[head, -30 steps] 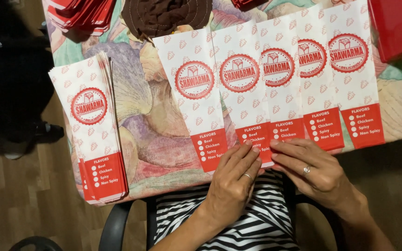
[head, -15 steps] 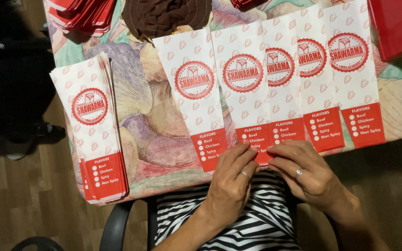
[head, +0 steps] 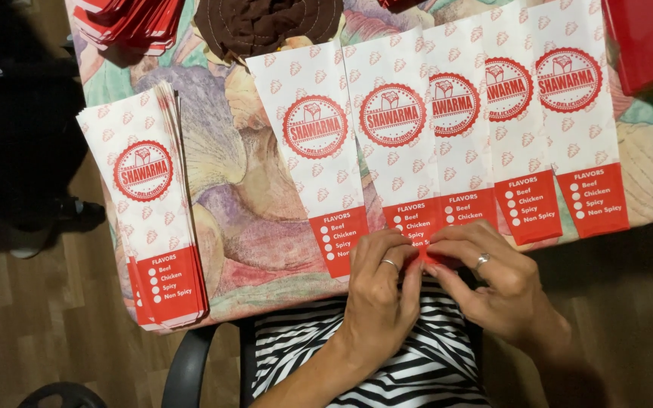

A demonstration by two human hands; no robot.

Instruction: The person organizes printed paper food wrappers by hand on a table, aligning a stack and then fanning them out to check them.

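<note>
Both hands work at the near table edge, on the red bottom end of one white paper sleeve bag w/ red round stamp and red lower panel (head: 406, 151), 2nd from left in a fanned row of five. Left hand (head: 379, 295) has fingers curled down over the bag's bottom edge, thumb side toward the centre, pinched shut on the red strip; a ring sits on one finger. Right hand (head: 493, 283), also w/ a ring, meets it from the other side, fingertips pressed on the same red end, closed on it. The two hands touch at the fingertips; the fold betw. them is mostly hidden, only a sliver of red shows.

The other four bags of the row (head: 538, 128) lie flat, overlapping like shingles, each w/ its red panel toward the person, bottoms hanging just past the table edge. Well apart to the left, a thick stack of the same white-and-red bags (head: 149, 204) lies at a slight tilt, edges fanned on its right side.

All rest on a tablecloth w/ big pastel floral print (head: 243, 174). At the far edge: a pile of red flat paper pieces (head: 126, 23) top left, a dark brown quilted round cloth (head: 266, 26) beside it, and a red box-like thing (head: 648, 38) top right, cut by the frame. Below: striped black-and-white top (head: 387, 370), dark chair arm (head: 190, 363), wood floor (head: 32, 325).
</note>
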